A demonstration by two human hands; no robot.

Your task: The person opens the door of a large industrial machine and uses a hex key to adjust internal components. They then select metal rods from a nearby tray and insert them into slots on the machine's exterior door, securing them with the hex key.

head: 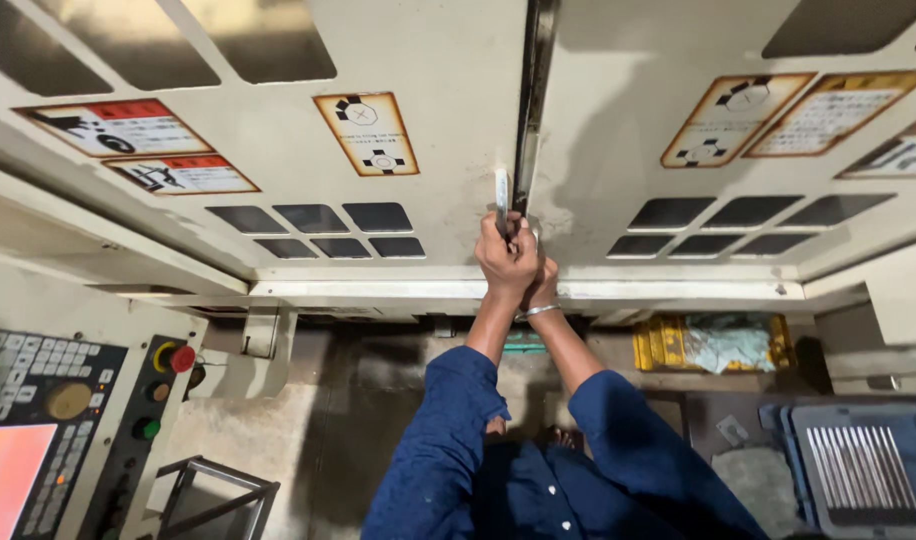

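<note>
both hands are together at the seam between two cream machine doors, arms in blue sleeves reaching up from the bottom of the view. left hand (505, 262) is fisted around a small metal door handle (501, 192), which sticks up just above the knuckles, right beside the dark gap (531, 120) between the doors. right hand (544, 285) sits just behind and below the left, touching it, with a thin metal bangle (540, 311) on the wrist. cannot tell what the right fingers grip; the left hand hides them.

the handle is mounted on the left door (448, 110), at its edge next to the gap. left of the hands on that door: a grid of dark vent windows (313, 230), and above them yellow-bordered and red-topped warning labels (368, 133). right of the hands, the right door (618, 130) carries a matching vent grid (718, 228) and more labels (736, 117).

below the hands runs a pale door rail (378, 290). well to the lower left sits a control panel (53, 400) with a grey keypad, an orange screen, a red mushroom button (182, 358) and a green button. lower right of the hands: a yellow crate (658, 345) holding crumpled cloth, and further out a grey tray (863, 465) of ribbed metal.
</note>
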